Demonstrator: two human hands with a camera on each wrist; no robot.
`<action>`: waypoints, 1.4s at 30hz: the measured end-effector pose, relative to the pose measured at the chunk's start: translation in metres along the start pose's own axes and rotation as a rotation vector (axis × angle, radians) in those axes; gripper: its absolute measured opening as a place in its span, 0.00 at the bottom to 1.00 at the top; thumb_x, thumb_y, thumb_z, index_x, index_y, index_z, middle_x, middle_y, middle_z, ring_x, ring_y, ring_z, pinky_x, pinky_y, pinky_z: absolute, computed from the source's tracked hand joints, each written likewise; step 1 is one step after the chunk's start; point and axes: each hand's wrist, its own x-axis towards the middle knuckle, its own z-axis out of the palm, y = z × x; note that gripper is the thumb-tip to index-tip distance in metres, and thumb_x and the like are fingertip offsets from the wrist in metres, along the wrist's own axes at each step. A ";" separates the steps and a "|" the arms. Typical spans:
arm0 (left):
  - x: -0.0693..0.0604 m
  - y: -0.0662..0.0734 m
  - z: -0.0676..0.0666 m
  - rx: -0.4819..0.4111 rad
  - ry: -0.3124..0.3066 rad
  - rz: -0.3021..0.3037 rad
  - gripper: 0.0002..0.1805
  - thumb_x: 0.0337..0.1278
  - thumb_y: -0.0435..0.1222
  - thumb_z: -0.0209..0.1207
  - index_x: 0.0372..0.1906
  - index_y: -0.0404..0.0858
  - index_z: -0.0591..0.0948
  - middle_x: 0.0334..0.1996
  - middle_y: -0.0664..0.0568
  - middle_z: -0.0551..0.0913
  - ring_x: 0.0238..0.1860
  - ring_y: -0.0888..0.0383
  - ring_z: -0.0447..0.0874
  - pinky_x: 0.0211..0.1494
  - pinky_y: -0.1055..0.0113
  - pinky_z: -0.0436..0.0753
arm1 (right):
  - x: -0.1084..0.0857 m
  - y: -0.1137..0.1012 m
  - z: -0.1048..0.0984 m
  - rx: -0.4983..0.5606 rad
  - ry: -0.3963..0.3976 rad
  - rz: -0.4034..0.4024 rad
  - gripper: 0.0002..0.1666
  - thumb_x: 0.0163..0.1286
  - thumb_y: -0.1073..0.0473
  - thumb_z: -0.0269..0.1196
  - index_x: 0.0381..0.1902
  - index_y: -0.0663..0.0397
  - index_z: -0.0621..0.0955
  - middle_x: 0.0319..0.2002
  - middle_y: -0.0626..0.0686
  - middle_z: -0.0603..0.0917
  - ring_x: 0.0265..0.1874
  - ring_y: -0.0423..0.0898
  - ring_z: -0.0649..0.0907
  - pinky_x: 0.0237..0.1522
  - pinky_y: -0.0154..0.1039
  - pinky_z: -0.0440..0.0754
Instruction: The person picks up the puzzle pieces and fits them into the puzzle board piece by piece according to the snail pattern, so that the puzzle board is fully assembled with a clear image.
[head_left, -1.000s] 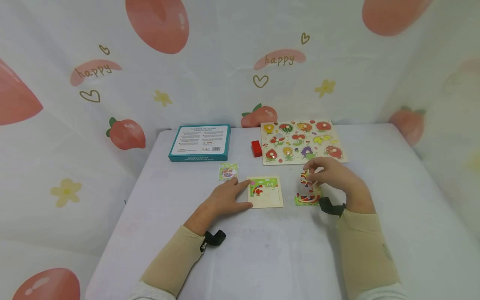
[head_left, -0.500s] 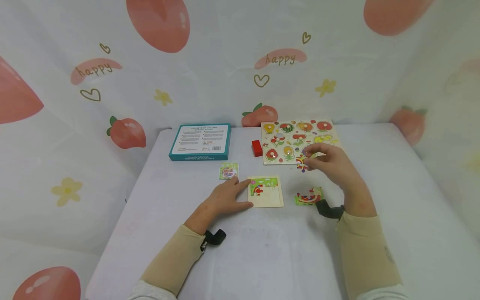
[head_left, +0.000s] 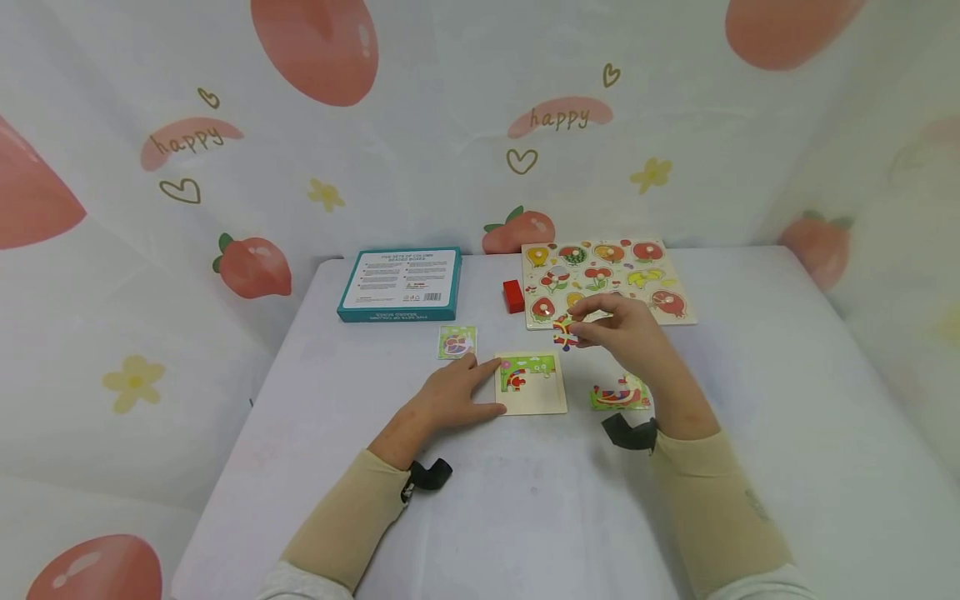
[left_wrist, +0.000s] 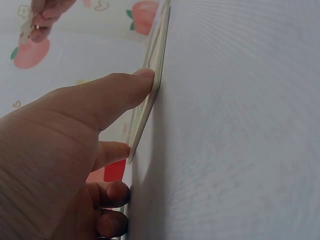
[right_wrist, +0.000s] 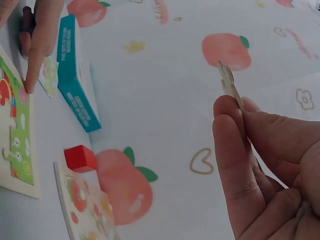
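Sleeves: tan (head_left: 345,517), one per forearm, reaching in from the table's (head_left: 487,517) near side; black mounts (head_left: 431,476) at both wrists.
L hand (head_left: 447,395): thumb & forefinger spread apart, touching the tray's left edge nr its two corners, prob. to stop it sliding; nothing clamped.
Tray (head_left: 542,403): flat nr mid-table; pieces fill the far strip & part of the left side, rest bare wood.
Loose pcs (head_left: 618,398): on table, right of tray, likely parked there for the R hand's easy reach.
R hand (head_left: 626,329): thumb & fingertips clamped on one piece, held up over the table.
Held piece (head_left: 564,333): red-yellow, in the air beyond tray's far-right corner; edge-on in R wrist view, pinched at one side, prob. to leave its outline free.
Card (head_left: 457,342): just past L hand, off tray's far-left corner, picture up, poss. for the eye to check against.
Red block (head_left: 513,297): just beside fruit board's left edge.
Fruit board (head_left: 534,323): nr table's far edge, knobbed fruit up, seemingly kept out of the way.
Box (head_left: 400,283): teal, barcode side up, table's far-left corner.
Backdrop (head_left: 420,167): peach-print sheet behind.
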 end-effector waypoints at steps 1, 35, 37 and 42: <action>0.000 0.000 0.000 0.000 0.002 0.001 0.46 0.58 0.64 0.64 0.79 0.54 0.67 0.41 0.53 0.68 0.38 0.58 0.69 0.35 0.65 0.69 | 0.001 0.001 0.002 0.002 -0.006 0.001 0.15 0.71 0.60 0.69 0.53 0.60 0.83 0.51 0.58 0.83 0.41 0.54 0.89 0.51 0.40 0.83; -0.001 -0.001 -0.002 0.005 0.010 0.027 0.44 0.61 0.62 0.63 0.79 0.51 0.67 0.40 0.52 0.68 0.36 0.58 0.69 0.34 0.65 0.68 | 0.027 0.057 0.077 -0.242 -0.115 0.216 0.09 0.67 0.61 0.72 0.43 0.56 0.85 0.39 0.52 0.83 0.42 0.49 0.79 0.48 0.43 0.76; -0.001 -0.001 -0.002 0.004 0.009 0.026 0.44 0.61 0.62 0.63 0.79 0.51 0.67 0.40 0.52 0.68 0.36 0.58 0.69 0.34 0.66 0.68 | 0.026 0.055 0.079 -0.271 -0.109 0.201 0.09 0.67 0.61 0.73 0.42 0.56 0.85 0.38 0.52 0.83 0.41 0.49 0.79 0.49 0.44 0.76; -0.001 -0.001 -0.002 0.000 0.018 0.032 0.44 0.61 0.62 0.64 0.79 0.51 0.67 0.40 0.52 0.68 0.36 0.57 0.68 0.34 0.65 0.68 | 0.023 0.052 0.082 -0.380 -0.101 0.152 0.07 0.67 0.61 0.72 0.41 0.56 0.87 0.37 0.52 0.84 0.39 0.49 0.79 0.49 0.46 0.77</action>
